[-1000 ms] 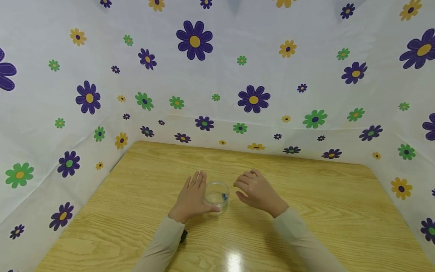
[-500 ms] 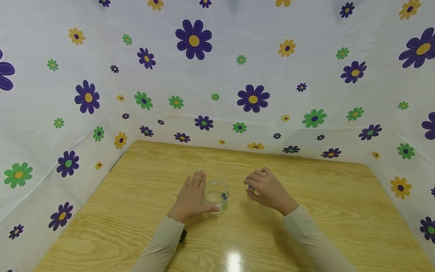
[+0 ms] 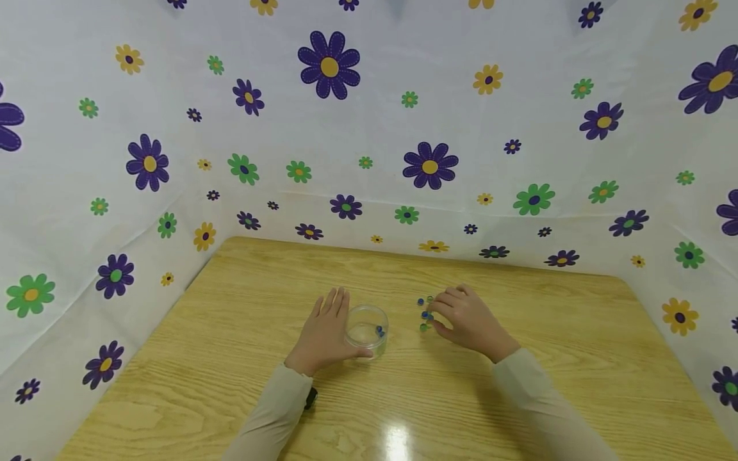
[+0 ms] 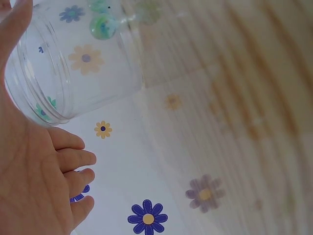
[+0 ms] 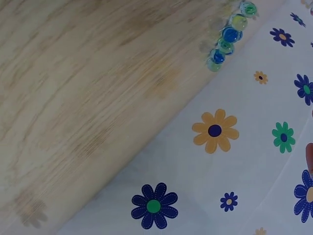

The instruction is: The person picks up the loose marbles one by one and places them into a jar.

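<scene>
In the head view a clear round jar (image 3: 367,351) stands upright near the table's middle, with two blue-looking glass marbles (image 3: 380,331) inside against its right wall. My left hand (image 3: 323,339) rests around its left side, fingers straight and thumb stretched along the front. The left wrist view shows the jar (image 4: 105,93) beside the palm and swirled marbles (image 4: 102,26) in it. Right of the jar, my right hand (image 3: 464,320) hovers with loosely bent fingers, thumb and fingertips parted right at several loose blue and green marbles (image 3: 423,327). Only a fingertip (image 5: 309,157) shows in the right wrist view.
The light wooden table (image 3: 277,269) runs back to a white cloth backdrop (image 3: 375,128) printed with purple, yellow and green flowers. In the right wrist view, marbles (image 5: 232,35) form a close row on the wood. A dark band (image 3: 311,398) sits under the left sleeve.
My right hand has moved right, away from the jar to the loose marbles, which have come into view beside its fingertips. The left hand and jar have stayed put.
</scene>
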The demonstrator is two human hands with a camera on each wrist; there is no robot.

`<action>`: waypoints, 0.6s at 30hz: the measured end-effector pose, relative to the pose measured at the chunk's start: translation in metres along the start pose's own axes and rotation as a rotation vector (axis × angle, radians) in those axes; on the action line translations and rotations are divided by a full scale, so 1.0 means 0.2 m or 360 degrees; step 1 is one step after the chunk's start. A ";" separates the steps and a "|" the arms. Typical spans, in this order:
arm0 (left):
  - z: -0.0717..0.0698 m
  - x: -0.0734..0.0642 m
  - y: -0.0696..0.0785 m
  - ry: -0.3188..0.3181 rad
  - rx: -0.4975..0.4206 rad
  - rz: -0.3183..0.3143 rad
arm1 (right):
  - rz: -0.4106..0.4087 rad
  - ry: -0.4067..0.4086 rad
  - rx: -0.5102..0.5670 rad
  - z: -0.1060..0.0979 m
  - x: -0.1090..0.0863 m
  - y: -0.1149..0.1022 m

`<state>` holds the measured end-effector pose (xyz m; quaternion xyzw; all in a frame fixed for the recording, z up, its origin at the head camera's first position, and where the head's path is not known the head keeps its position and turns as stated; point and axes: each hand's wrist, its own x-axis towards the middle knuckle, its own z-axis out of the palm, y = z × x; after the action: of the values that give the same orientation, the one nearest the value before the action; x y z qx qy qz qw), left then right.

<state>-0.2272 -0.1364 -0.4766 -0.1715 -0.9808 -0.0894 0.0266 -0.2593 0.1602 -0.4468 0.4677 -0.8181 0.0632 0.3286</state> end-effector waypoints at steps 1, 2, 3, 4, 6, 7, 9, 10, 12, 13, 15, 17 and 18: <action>0.00 0.00 0.00 0.0000 -0.0002 -0.0002 | 0.0001 -0.0008 0.0005 0.00 0.00 0.00; 0.00 0.00 0.00 -0.0001 -0.0003 -0.0004 | -0.0002 -0.0015 0.0005 0.01 -0.01 0.01; 0.00 0.00 0.00 -0.0005 -0.0003 -0.0007 | -0.0003 -0.0024 0.0007 0.01 -0.02 0.01; 0.00 0.00 0.00 -0.0009 -0.0003 -0.0011 | -0.0006 -0.0033 0.0005 0.01 -0.02 0.02; 0.00 0.00 0.00 -0.0011 -0.0008 -0.0013 | -0.0006 -0.0059 0.0003 0.02 -0.03 0.02; 0.00 0.00 0.00 -0.0010 -0.0007 -0.0012 | -0.0007 -0.0071 0.0005 0.03 -0.04 0.03; -0.01 0.00 0.00 -0.0016 -0.0007 -0.0012 | -0.0014 -0.0096 -0.0003 0.04 -0.04 0.03; -0.01 0.00 0.00 -0.0016 -0.0007 -0.0012 | -0.0021 -0.0105 -0.0007 0.05 -0.05 0.03; -0.01 0.00 0.00 -0.0019 -0.0010 -0.0011 | -0.0036 -0.0117 -0.0012 0.06 -0.05 0.03; -0.01 0.00 0.00 -0.0017 -0.0009 -0.0010 | -0.0046 -0.0118 -0.0017 0.06 -0.05 0.03; -0.01 0.00 0.01 -0.0016 -0.0007 -0.0008 | -0.0057 -0.0121 -0.0020 0.06 -0.05 0.03; -0.01 0.00 0.00 -0.0006 -0.0005 -0.0003 | -0.0059 -0.0129 -0.0019 0.07 -0.04 0.03; -0.01 0.00 0.00 0.0001 -0.0005 0.0001 | -0.0056 -0.0137 -0.0022 0.07 -0.04 0.03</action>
<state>-0.2263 -0.1360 -0.4747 -0.1718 -0.9806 -0.0909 0.0268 -0.2682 0.1644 -0.4614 0.4821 -0.8235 0.0316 0.2975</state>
